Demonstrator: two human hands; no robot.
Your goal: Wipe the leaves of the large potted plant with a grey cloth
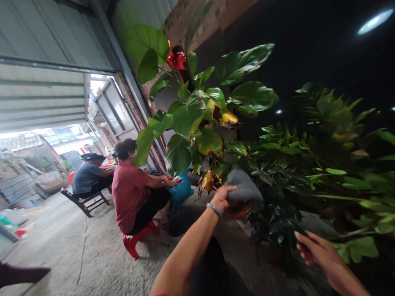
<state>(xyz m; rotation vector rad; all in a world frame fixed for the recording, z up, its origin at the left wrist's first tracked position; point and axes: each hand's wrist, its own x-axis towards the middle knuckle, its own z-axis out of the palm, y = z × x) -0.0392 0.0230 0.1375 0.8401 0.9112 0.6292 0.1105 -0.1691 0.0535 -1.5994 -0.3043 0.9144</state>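
My left hand reaches forward, a bracelet on its wrist, and grips a grey cloth held up against the lower leaves of a large-leaved potted plant. Some of that plant's leaves are yellowed and brown. My right hand hovers low at the right with its fingers stretched out towards dark green foliage; it holds nothing.
A bushy plant with narrow leaves fills the right side. Two people sit to the left, one on a red stool, one on a wooden chair. A brick wall rises behind the plants. Gravelly concrete floor stretches leftward.
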